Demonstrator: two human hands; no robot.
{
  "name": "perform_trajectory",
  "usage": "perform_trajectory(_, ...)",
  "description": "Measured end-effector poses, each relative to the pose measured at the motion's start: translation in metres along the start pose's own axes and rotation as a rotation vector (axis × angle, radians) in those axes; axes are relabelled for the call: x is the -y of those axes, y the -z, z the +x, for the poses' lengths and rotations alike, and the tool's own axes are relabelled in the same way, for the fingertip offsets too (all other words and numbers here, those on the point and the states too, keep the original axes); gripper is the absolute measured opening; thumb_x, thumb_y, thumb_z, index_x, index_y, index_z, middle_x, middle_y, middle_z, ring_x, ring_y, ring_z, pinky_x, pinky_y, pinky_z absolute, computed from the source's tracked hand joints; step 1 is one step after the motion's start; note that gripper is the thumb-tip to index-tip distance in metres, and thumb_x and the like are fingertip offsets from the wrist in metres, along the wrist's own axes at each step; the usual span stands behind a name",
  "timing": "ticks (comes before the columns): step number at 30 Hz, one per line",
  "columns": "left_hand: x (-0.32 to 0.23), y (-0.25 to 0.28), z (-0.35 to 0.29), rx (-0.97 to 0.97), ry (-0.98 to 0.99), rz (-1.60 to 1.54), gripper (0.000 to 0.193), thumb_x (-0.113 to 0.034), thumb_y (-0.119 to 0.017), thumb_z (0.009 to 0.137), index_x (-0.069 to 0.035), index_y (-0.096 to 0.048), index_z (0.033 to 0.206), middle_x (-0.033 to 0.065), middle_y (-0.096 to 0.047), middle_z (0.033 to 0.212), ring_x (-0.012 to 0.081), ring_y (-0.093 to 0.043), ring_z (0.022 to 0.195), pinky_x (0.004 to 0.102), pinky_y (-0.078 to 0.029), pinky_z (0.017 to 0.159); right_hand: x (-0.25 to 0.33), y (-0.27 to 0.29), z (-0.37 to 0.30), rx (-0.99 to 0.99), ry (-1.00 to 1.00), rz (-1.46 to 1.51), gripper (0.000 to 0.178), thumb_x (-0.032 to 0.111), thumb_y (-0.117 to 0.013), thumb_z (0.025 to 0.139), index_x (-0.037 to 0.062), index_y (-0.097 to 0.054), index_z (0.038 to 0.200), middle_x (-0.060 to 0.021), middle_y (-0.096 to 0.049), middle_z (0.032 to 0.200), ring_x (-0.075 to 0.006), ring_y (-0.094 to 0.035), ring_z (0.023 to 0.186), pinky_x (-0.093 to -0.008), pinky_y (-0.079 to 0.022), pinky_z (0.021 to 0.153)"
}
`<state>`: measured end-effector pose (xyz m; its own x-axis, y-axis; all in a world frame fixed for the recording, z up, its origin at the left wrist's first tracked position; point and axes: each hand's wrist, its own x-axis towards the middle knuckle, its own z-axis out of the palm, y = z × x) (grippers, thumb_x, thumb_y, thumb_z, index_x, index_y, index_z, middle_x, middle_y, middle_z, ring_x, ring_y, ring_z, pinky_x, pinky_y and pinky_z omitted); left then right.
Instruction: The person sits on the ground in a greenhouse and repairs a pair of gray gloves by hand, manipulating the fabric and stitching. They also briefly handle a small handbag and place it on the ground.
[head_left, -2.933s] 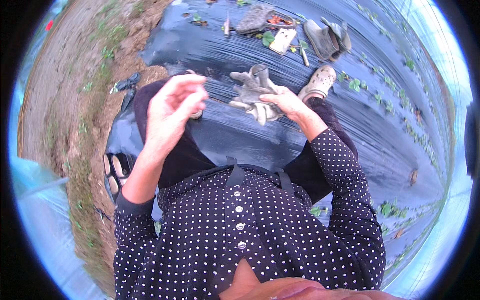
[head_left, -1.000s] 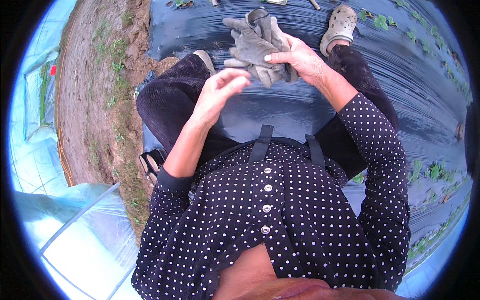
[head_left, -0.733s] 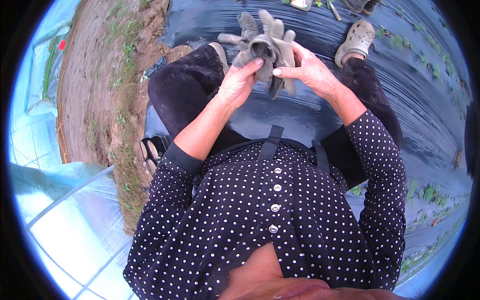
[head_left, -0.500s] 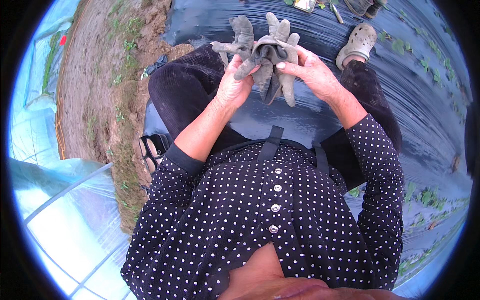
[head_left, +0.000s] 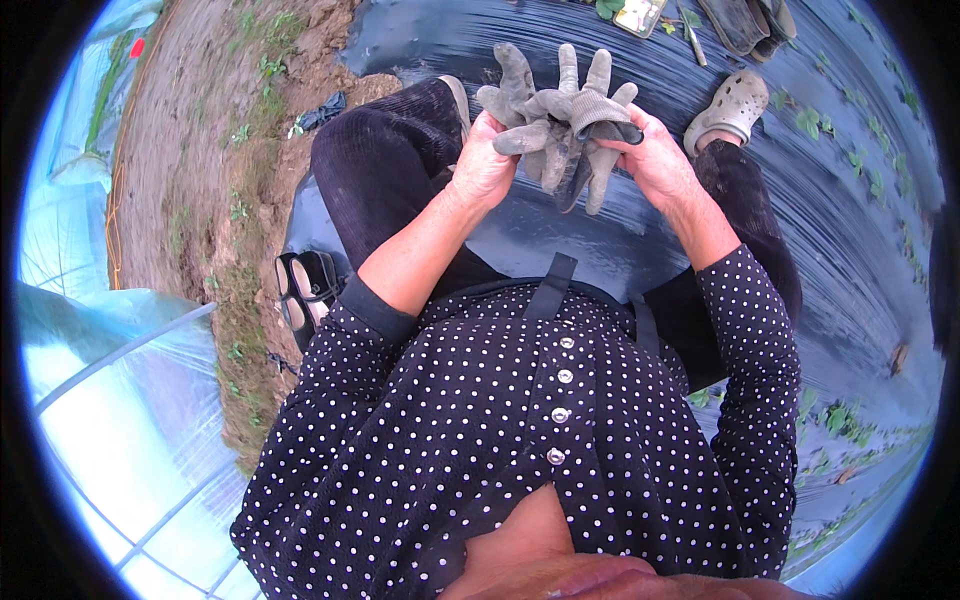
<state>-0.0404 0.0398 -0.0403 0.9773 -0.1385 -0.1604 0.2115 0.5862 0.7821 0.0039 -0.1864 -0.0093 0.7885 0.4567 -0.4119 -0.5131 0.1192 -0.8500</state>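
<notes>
Above my lap I hold a pair of grey, dirt-stained work gloves (head_left: 592, 106) bunched together, their fingers fanning out in several directions. My left hand (head_left: 485, 165) is closed on the left side of the bundle, its fingertips hidden behind the fabric. On the other side, my right hand (head_left: 652, 165) pinches the gloves at a cuff with a dark opening. Several glove fingers dangle below, between my two hands. Neither hand wears a glove.
Shiny black plastic sheeting (head_left: 560, 245) spreads under me, with green plants (head_left: 812, 122) poking through. A clog (head_left: 728, 105) is on my right foot. Ahead lie a pale container (head_left: 638, 16), a thin tool (head_left: 693, 42) and dark footwear (head_left: 738, 22). Black shoes (head_left: 305, 285) sit left, beside bare soil.
The gloves have turned between my hands: one cuff now lies folded over toward my right hand. Both hands have shifted slightly to the right in view.
</notes>
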Motion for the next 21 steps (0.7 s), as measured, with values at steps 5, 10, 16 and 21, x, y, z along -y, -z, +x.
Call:
perform_trajectory(5,0.002,-0.004,-0.001,-0.045,-0.037,0.095,0.046,-0.007,-0.074,0.089,-0.006,-0.058,0.132,0.0042,-0.064,0.124,0.0177,-0.060,0.117,0.0372,-0.045,0.105,-0.005,0.001,0.002,-0.029,-0.061,0.003,0.044,0.007,-0.073,0.089,0.0082,-0.059,0.131,-0.0045,-0.064,0.122,-0.0171,-0.062,0.113,-0.0361,-0.052,0.096)
perform_trajectory(10,0.003,-0.006,-0.002,-0.098,-0.022,0.181,0.054,0.004,-0.074,0.084,-0.007,-0.056,0.134,0.0047,-0.064,0.125,0.0186,-0.059,0.121,0.0366,-0.045,0.106,-0.011,0.003,0.004,0.012,-0.028,0.086,0.044,0.008,-0.070,0.090,0.0076,-0.057,0.132,-0.0045,-0.065,0.121,-0.0170,-0.063,0.110,-0.0363,-0.051,0.095)
perform_trajectory(16,0.002,-0.008,-0.007,-0.107,-0.050,0.250,0.047,0.009,-0.071,0.082,-0.006,-0.060,0.125,0.0043,-0.064,0.123,0.0180,-0.059,0.117,0.0354,-0.047,0.101,-0.012,0.010,0.006,0.026,-0.018,0.094,0.044,0.004,-0.063,0.089,0.0077,-0.055,0.132,-0.0045,-0.066,0.119,-0.0155,-0.064,0.105,-0.0336,-0.051,0.091)
perform_trajectory(21,0.006,-0.002,-0.005,-0.101,-0.037,0.265,0.033,0.000,-0.072,0.087,-0.008,-0.062,0.118,0.0026,-0.064,0.113,0.0166,-0.062,0.106,0.0330,-0.052,0.091,-0.012,0.006,0.005,-0.011,-0.028,0.040,0.043,0.006,-0.063,0.090,0.0069,-0.056,0.132,-0.0038,-0.066,0.118,-0.0143,-0.064,0.104,-0.0327,-0.051,0.090)
